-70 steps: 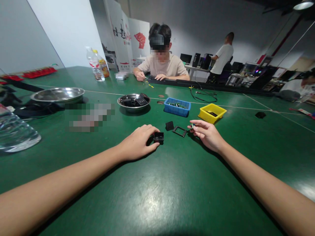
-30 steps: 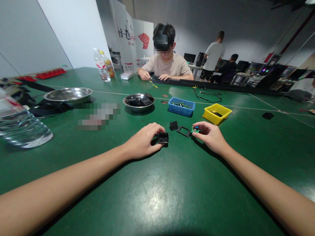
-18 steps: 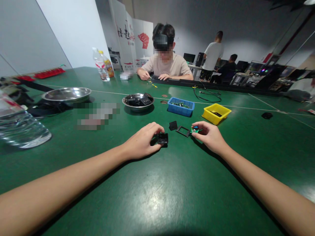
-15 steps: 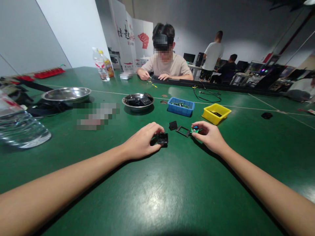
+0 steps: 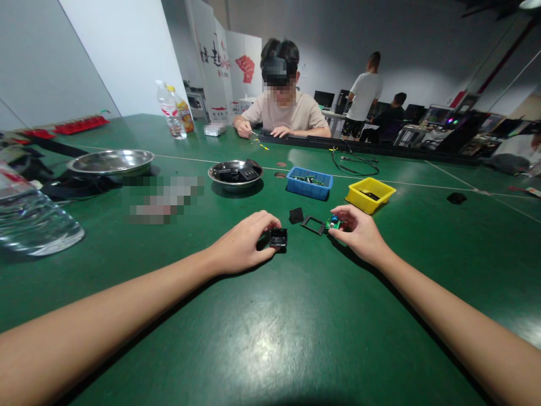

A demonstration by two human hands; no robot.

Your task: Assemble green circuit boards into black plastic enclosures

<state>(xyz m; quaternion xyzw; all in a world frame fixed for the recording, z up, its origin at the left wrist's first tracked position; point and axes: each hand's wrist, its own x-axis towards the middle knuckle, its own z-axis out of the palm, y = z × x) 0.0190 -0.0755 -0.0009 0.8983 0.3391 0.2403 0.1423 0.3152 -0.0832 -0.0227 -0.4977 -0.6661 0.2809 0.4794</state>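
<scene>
My left hand (image 5: 249,242) grips a small black plastic housing (image 5: 278,239) between thumb and fingers, its hollow side facing me. In my right hand (image 5: 359,230) is a small green circuit board (image 5: 332,223) carrying a blue part, pinched by its right side. Between the hands lies a black rectangular frame (image 5: 313,225) on the green table, close to the board. Just beyond it rests a small black square piece (image 5: 296,215).
Behind the hands stand a metal bowl (image 5: 235,188) of black parts, a blue bin (image 5: 308,190) of circuit boards and a yellow bin (image 5: 367,204). A water bottle (image 5: 38,225) lies at left near a steel dish (image 5: 112,172). A person (image 5: 291,113) sits opposite.
The circuit board has tilted slightly in my right hand, showing more of its face. The view has shifted a little; both hands otherwise stay in place.
</scene>
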